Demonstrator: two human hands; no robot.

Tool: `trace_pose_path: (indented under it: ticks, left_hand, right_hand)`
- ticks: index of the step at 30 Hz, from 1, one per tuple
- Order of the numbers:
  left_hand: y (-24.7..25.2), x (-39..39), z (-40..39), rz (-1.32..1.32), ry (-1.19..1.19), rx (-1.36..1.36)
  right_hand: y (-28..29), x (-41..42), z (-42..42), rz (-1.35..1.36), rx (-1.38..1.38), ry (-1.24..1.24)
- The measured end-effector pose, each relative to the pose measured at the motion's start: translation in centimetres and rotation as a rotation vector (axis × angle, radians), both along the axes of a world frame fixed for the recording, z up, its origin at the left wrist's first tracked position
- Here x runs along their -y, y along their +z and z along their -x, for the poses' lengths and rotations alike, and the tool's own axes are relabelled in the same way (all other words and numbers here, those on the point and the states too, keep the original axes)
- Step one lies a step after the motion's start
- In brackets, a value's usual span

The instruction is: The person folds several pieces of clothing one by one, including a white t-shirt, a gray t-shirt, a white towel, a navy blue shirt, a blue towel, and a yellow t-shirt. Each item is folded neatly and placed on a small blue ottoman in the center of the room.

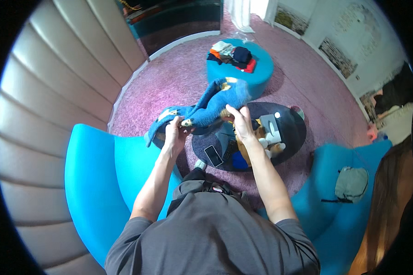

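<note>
A fuzzy blue knit garment [211,105] with cream and yellow patches hangs bunched in the air before me. My left hand [175,133] grips its lower left part, the thumb on top. Farther right, my right hand [241,122] pinches the garment near a brownish patch. Its left end droops past my left hand, and its upper folds rise toward a round ottoman. Below the garment is a dark oval coffee table [292,127], partly hidden by the cloth and my right forearm.
A smartphone [213,156], a remote control [230,149] and a grey tissue box [270,128] lie on the table. Several folded clothes [232,55] sit on the blue ottoman [258,80]. Blue armchairs [93,172] flank me; a grey-green bag [351,184] rests on the right one.
</note>
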State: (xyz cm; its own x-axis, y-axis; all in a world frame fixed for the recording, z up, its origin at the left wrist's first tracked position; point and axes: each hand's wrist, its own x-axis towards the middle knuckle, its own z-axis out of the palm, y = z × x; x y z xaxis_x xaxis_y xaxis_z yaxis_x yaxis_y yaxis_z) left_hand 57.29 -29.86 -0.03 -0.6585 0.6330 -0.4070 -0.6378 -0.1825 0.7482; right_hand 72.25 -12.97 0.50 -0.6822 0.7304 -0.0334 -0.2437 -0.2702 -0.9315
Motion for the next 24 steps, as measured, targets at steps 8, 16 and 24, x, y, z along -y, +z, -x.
trace_pose_path:
  ticks: [8,16,24]
  left_hand:
    - [-2.5,2.1,3.9,-0.039,0.060,-0.469]
    - [-7.1,2.3,8.9,-0.136,-0.568,-0.803]
    - [-9.3,3.8,17.5,0.109,-1.516,-0.697]
  right_hand:
    - [-5.7,1.3,1.5,0.184,0.144,0.189]
    - [-7.7,-2.2,10.0,0.597,0.023,0.004]
    - [-3.2,-3.4,18.8,0.598,-0.279,0.114]
